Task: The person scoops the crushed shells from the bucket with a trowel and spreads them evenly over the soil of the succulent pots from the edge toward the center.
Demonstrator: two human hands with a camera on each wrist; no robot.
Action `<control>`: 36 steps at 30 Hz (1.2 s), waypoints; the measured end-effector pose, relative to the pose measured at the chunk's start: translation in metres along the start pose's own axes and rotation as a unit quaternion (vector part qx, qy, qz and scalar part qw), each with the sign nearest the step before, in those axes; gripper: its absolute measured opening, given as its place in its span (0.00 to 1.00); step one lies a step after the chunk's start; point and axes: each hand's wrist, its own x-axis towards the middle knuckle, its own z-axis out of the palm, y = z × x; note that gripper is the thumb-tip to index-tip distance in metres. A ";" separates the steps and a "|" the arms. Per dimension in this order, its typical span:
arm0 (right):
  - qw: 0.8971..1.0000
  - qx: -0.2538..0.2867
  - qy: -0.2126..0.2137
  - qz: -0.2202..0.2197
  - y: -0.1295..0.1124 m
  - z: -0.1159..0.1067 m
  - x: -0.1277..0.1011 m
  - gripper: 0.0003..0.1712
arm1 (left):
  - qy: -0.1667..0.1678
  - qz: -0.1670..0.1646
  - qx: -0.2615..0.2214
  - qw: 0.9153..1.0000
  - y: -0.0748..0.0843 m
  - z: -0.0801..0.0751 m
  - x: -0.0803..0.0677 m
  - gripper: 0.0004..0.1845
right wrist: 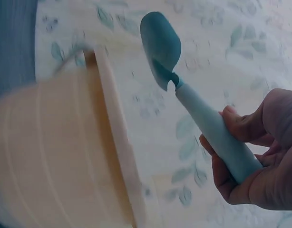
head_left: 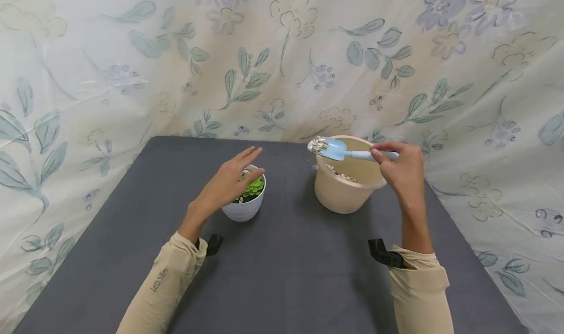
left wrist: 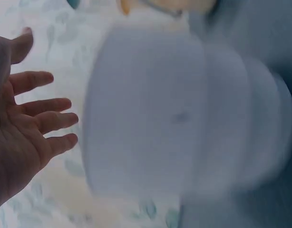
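Observation:
My right hand (head_left: 402, 170) grips the handle of a light blue trowel (head_left: 337, 150), whose blade carries a heap of pale pebbles (head_left: 318, 144). The trowel is held level above the rim of a cream bucket (head_left: 341, 197); more pebbles (head_left: 342, 175) lie inside it. In the right wrist view, fingers and thumb wrap the trowel's handle (right wrist: 217, 128). My left hand (head_left: 226, 184), fingers spread, hovers over a small white pot (head_left: 244, 210) and partly hides the green succulent (head_left: 252, 189) growing in it. From the left wrist, the pot (left wrist: 150, 114) appears blurred beside the straight fingers.
Both containers stand on a dark grey table (head_left: 282, 255), the pot left of the bucket with a gap between. A floral curtain (head_left: 282, 69) hangs behind and along both sides. Black wrist cameras (head_left: 214, 244) sit on both forearms.

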 end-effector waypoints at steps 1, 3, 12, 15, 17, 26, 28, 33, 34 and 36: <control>1.000 0.005 -0.010 -0.005 -0.005 0.006 -0.001 0.11 | 0.003 -0.014 0.004 1.000 -0.007 -0.005 -0.008 0.36; 0.999 0.017 -0.029 -0.017 -0.014 0.020 -0.003 0.10 | 0.003 -0.041 0.011 0.999 -0.019 -0.012 -0.022 0.37; 0.989 0.086 -0.087 -0.085 -0.047 0.083 -0.017 0.06 | -0.045 -0.089 0.015 0.995 -0.050 -0.015 -0.048 0.59; 0.982 0.103 -0.097 -0.124 -0.055 0.101 -0.023 0.05 | -0.054 -0.093 0.017 0.994 -0.055 -0.013 -0.045 0.64; 0.976 0.097 -0.100 -0.165 -0.059 0.112 -0.027 0.04 | -0.050 -0.095 0.016 0.994 -0.056 -0.012 -0.044 0.66; 0.895 0.064 -0.040 -0.440 -0.061 0.134 -0.039 0.03 | -0.030 -0.101 0.024 0.994 -0.057 -0.014 -0.046 0.66; 0.868 0.057 -0.019 -0.494 -0.061 0.133 -0.040 0.04 | -0.028 -0.099 0.024 0.994 -0.058 -0.015 -0.046 0.66; 0.790 0.017 0.087 -0.606 -0.059 0.126 -0.039 0.08 | -0.039 -0.105 0.026 0.993 -0.059 -0.016 -0.045 0.65; 0.782 0.010 0.118 -0.612 -0.058 0.122 -0.038 0.09 | -0.041 -0.108 0.025 0.993 -0.059 -0.016 -0.045 0.65; 0.794 0.013 0.170 -0.584 -0.054 0.111 -0.035 0.08 | -0.044 -0.111 0.025 0.993 -0.059 -0.015 -0.045 0.65</control>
